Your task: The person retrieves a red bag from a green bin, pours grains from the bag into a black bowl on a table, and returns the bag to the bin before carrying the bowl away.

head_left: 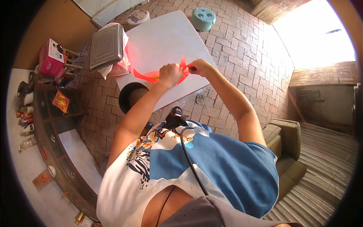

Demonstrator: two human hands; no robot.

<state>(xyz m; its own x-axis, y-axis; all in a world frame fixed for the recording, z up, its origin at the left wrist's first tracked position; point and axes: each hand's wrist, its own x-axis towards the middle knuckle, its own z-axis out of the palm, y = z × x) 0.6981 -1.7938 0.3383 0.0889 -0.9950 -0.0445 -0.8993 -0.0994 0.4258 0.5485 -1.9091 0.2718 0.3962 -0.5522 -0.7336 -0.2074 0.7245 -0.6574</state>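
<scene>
Both my hands are over the near part of a white table [159,41], working on a thin, bright red-orange strip [145,76] that looks like plastic film or ribbon. A small yellow patch shows on it. My left hand [170,75] is closed in a fist round the middle of the strip, and one end trails out to the left. Close by on the right, my right hand [202,68] pinches the other part of the strip between thumb and fingers. Something small and dark shows at its fingertips, too small to name. A loose tip of the strip points up between my hands.
A rectangular metal lid or tray [107,46] rests on a pink-wrapped container at the table's left side. A black bucket [123,99] is beside my left forearm. Beyond the table are a teal stool [203,19] and a pale stool [138,17]. A green sofa [289,142] stands right.
</scene>
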